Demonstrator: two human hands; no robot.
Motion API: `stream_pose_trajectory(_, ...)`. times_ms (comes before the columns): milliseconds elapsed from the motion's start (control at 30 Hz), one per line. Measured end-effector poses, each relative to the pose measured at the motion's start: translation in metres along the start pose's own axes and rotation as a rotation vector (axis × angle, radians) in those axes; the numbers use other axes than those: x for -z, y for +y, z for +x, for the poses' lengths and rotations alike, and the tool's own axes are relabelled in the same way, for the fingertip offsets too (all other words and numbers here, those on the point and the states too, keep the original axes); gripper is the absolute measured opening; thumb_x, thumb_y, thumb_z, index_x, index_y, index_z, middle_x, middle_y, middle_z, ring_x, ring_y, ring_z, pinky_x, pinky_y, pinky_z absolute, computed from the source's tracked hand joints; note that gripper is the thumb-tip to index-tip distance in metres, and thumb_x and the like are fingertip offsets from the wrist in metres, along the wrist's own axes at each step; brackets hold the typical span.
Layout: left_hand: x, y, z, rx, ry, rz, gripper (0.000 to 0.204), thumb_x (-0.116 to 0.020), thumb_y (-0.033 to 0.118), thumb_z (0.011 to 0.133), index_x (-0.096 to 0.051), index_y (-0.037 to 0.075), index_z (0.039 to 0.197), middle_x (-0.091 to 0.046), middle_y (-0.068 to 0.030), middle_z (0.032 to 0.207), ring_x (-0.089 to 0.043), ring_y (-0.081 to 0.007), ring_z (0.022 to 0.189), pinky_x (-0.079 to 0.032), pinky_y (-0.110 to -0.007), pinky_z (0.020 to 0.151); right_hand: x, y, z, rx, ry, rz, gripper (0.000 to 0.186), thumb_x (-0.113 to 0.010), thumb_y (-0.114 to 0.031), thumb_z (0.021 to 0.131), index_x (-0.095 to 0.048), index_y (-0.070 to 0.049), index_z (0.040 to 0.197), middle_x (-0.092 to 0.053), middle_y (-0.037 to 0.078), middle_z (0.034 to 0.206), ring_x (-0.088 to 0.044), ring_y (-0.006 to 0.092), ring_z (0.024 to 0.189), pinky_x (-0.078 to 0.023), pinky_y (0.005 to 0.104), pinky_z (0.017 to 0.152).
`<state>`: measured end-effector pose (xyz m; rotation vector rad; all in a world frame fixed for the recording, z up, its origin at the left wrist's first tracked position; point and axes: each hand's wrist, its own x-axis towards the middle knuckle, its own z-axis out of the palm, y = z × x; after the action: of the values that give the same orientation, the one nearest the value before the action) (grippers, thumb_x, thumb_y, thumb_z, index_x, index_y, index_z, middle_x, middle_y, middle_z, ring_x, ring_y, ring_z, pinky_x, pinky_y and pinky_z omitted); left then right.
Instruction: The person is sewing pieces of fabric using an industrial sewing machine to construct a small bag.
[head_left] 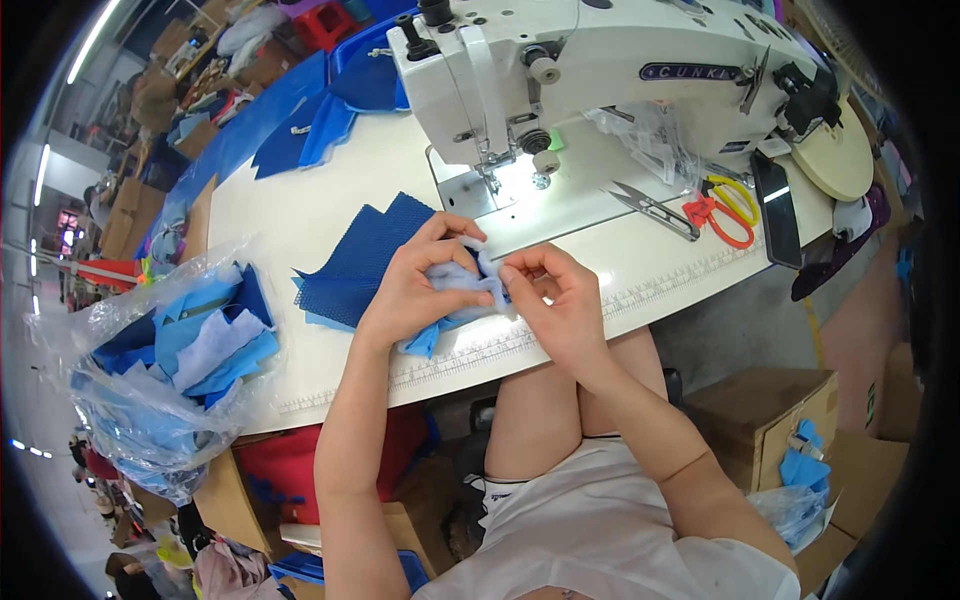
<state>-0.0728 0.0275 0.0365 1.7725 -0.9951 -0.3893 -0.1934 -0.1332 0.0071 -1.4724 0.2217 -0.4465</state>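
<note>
Both hands work on a bunched piece of fabric (pixel 452 277), pale blue and fluffy with darker blue parts, just in front of the sewing machine (pixel 600 70). My left hand (pixel 425 275) curls round its left side, thumb and fingers closed on it. With thumb and forefinger, my right hand (pixel 555 300) pinches the right edge. Under and left of my left hand lies dark blue mesh fabric (pixel 355 262), with a brighter blue piece (pixel 422 342) showing below. The machine's lit needle area is behind the hands, apart from the fabric.
On the table's right lie thread snips (pixel 655 210), red-and-yellow-handled scissors (pixel 730 212), a black phone (pixel 776 210) and a clear plastic bag (pixel 650 145). A plastic bag of blue fabric pieces (pixel 190 350) hangs over the left edge. Blue trays (pixel 330 130) stand at the back left.
</note>
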Motion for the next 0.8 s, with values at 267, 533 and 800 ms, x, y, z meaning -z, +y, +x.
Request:
stream_pose_trajectory(267,-0.0008,0.0045,-0.0043,0.067,-0.004,-0.029,0.032,-0.091,0.009,0.063,-0.071,0.006,0.087,-0.059,-0.0046,0.115,-0.059,-0.0195,0.107,-0.045,-0.03,0.094,0.0041,-0.0004,-0.0025,0.004,-0.117,0.043,0.01,-0.072,-0.002,0.089,-0.07,0.001,0.099,-0.07,0.005,0.092,-0.064,0.0089,0.08,-0.053,0.0233,0.071)
stream_pose_trajectory(533,-0.0009,0.0059,-0.0058,0.064,0.018,0.031,0.034,-0.092,0.011,0.063,-0.075,0.007,0.092,-0.059,-0.005,0.113,-0.06,-0.0203,0.105,-0.045,-0.029,0.093,-0.0027,-0.0004,-0.003,0.044,0.009,-0.012,0.011,-0.071,0.002,0.088,-0.072,0.001,0.1,-0.07,0.006,0.093,-0.066,0.0094,0.081,-0.055,0.0232,0.07)
stream_pose_trajectory(800,-0.0005,0.0053,-0.0066,0.091,0.008,-0.058,0.028,-0.091,0.011,0.064,-0.076,0.005,0.087,-0.06,-0.0018,0.101,-0.06,-0.0153,0.097,-0.045,-0.027,0.089,-0.003,0.0032,-0.0025,-0.033,0.056,0.038,0.012,-0.072,0.001,0.089,-0.071,0.004,0.1,-0.07,0.008,0.09,-0.064,0.0073,0.076,-0.056,0.0214,0.066)
